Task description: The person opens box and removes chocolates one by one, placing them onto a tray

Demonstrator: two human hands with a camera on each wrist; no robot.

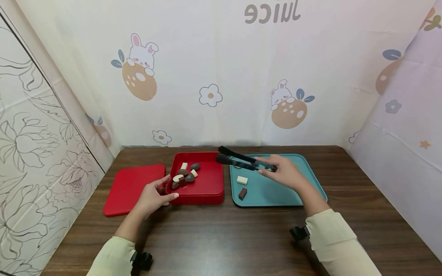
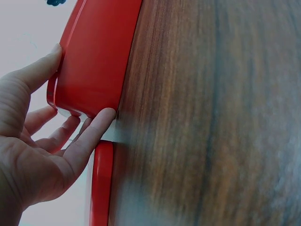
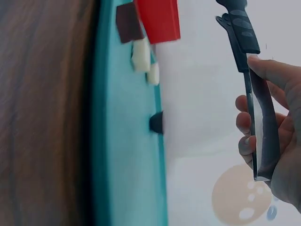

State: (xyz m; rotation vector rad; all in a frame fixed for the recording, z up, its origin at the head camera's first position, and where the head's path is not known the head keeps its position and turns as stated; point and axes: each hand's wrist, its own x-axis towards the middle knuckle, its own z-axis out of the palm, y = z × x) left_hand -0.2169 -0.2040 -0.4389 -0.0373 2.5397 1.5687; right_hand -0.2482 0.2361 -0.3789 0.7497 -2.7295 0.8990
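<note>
My left hand [image 1: 153, 195] holds the near left corner of a red box [image 1: 207, 199], thumb at the front rim and fingers along its left side. Inside the box, to the left, lie several dark and white chocolates [image 1: 182, 182]. Black tongs [image 1: 241, 160] are in my right hand [image 1: 283, 172], gripped between thumb and fingers above the teal tray [image 1: 276, 195]. Their tips point left, near the box's right rim, slightly apart with nothing visible between them. On the tray's left part are a white chocolate [image 1: 242, 180] and a dark brown chocolate [image 1: 243, 193]; the tongs partly cover pieces farther back.
A red lid [image 1: 132, 188] lies flat on the wooden table [image 1: 214, 237], left of the box. Behind the table hangs a printed curtain [image 1: 241, 115], and more patterned cloth [image 1: 41, 145] borders the left side. A dark piece [image 3: 156, 122] shows at the tray's far side.
</note>
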